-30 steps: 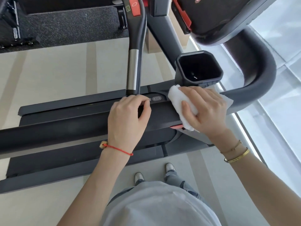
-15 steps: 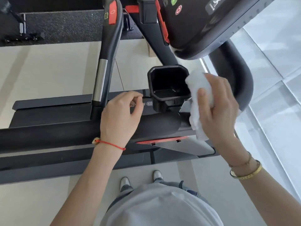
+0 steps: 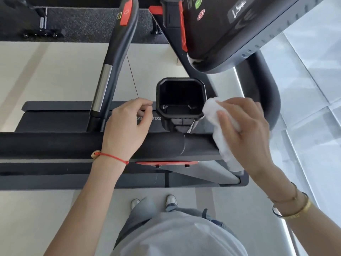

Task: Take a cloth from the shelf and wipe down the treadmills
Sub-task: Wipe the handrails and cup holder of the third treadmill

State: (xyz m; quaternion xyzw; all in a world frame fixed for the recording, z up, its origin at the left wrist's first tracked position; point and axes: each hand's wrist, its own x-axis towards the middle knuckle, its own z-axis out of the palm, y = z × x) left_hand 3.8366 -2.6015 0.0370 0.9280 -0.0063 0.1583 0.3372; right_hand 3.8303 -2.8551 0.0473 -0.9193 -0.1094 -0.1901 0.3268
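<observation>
Cloth (image 3: 219,126): bunched in right hand (image 3: 247,133), fingers wrapped on it.
Cup holder (image 3: 180,97): touching cloth's left edge.
Left hand (image 3: 127,126): loosely curled, holding nothing.

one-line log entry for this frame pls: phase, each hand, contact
phase: wiping | right hand: holds white cloth at right side of black cup holder | left hand: loosely curled over handrail, holds nothing
</observation>
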